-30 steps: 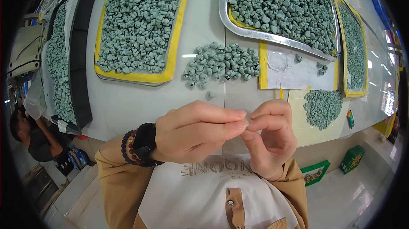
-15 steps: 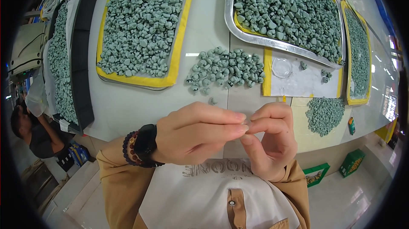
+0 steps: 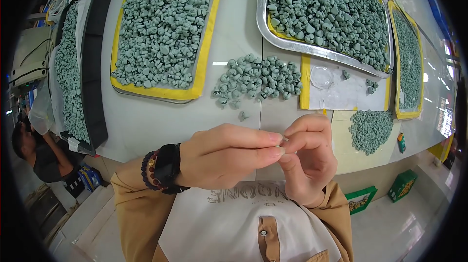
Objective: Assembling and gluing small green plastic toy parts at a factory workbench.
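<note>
Above the table's near edge, my left hand and my right hand meet fingertip to fingertip. A tiny pale grey-green piece shows between the pinched tips; the fingers hide most of it. Both hands are closed in a pinch. Just beyond them lies a single grey-green piece. Farther off is a loose heap of rounded grey-green pieces, several with dark slits. To the right of my right hand, a heap of smaller grey-green pieces rests on a pale yellow sheet.
A yellow-edged tray full of pieces stands at the left, with a black bin beyond it. A metal tray overlaps a white board bearing a clear round dish. Another person is at the far left.
The fingertips of my two hands have parted slightly, and the small piece between them shows more. My right hand has shifted a little left and up.
</note>
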A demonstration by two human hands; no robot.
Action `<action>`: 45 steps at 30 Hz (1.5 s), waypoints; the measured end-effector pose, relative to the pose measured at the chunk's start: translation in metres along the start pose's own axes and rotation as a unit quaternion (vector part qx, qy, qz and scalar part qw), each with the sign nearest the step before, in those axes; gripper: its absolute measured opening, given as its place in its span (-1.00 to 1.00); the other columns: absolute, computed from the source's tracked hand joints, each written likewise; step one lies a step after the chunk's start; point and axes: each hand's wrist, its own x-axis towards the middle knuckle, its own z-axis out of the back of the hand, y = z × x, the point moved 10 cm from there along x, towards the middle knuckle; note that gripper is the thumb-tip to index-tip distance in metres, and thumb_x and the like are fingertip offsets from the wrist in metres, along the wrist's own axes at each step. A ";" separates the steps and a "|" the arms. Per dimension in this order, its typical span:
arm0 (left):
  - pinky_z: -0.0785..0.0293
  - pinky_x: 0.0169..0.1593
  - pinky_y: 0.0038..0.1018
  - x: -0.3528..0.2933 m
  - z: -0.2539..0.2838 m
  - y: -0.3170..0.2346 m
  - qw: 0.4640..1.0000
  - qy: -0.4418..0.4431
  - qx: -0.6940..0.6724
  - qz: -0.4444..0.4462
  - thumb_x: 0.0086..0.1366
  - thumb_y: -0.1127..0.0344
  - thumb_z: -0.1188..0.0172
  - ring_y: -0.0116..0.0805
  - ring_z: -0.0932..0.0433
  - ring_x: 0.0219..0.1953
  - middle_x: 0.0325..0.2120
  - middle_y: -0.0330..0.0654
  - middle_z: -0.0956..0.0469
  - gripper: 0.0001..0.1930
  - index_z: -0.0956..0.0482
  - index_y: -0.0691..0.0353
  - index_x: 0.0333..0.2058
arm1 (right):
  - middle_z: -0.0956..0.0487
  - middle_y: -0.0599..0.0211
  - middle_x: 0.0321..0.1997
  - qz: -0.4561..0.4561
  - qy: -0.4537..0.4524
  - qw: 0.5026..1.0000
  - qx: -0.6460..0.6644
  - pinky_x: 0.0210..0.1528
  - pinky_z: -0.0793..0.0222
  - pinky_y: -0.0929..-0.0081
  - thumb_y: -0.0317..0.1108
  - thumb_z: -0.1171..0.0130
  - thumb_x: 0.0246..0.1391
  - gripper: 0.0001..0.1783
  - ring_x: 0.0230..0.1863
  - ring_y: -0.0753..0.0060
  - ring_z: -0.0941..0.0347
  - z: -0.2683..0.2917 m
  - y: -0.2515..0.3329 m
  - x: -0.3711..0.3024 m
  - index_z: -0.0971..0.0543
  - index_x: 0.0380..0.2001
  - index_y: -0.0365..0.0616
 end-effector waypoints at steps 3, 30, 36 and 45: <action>-0.54 -0.25 -0.56 0.002 0.001 0.005 0.999 -0.001 -0.007 0.032 -0.03 0.68 -0.18 -0.33 -0.56 -0.28 -0.25 -0.07 -0.47 -0.77 -0.53 0.29 -0.35 | -0.43 0.29 -0.33 0.013 -0.020 1.000 -0.004 -0.31 -0.15 0.58 -0.64 -0.24 -0.29 -0.74 -0.35 0.41 -0.25 0.001 0.001 -0.002 -0.48 -0.45 -0.15; -0.53 -0.27 -0.58 0.002 0.001 0.011 0.998 -0.031 0.003 0.046 -0.05 0.66 -0.18 -0.35 -0.56 -0.34 -0.30 -0.09 -0.51 -0.74 -0.53 0.28 -0.33 | -0.43 0.27 -0.35 0.002 -0.051 0.998 -0.032 -0.31 -0.16 0.55 -0.63 -0.20 -0.25 -0.75 -0.35 0.38 -0.26 0.000 -0.004 -0.009 -0.46 -0.42 -0.16; -0.53 -0.26 -0.57 0.000 0.001 0.015 0.996 -0.042 -0.028 0.066 -0.07 0.70 -0.15 -0.33 -0.56 -0.32 -0.30 -0.05 -0.51 -0.72 -0.53 0.31 -0.33 | -0.43 0.30 -0.38 0.038 -0.058 0.996 -0.059 -0.32 -0.15 0.54 -0.64 -0.22 -0.30 -0.74 -0.36 0.38 -0.26 0.002 0.003 -0.007 -0.49 -0.43 -0.16; -0.51 -0.30 -0.58 -0.002 0.003 0.025 0.989 -0.058 -0.088 0.100 -0.05 0.71 -0.15 -0.33 -0.56 -0.34 -0.31 -0.02 -0.51 -0.73 -0.53 0.32 -0.33 | -0.43 0.31 -0.38 0.041 -0.055 0.994 -0.083 -0.32 -0.15 0.55 -0.64 -0.25 -0.35 -0.72 -0.36 0.38 -0.27 0.003 0.006 -0.005 -0.52 -0.43 -0.17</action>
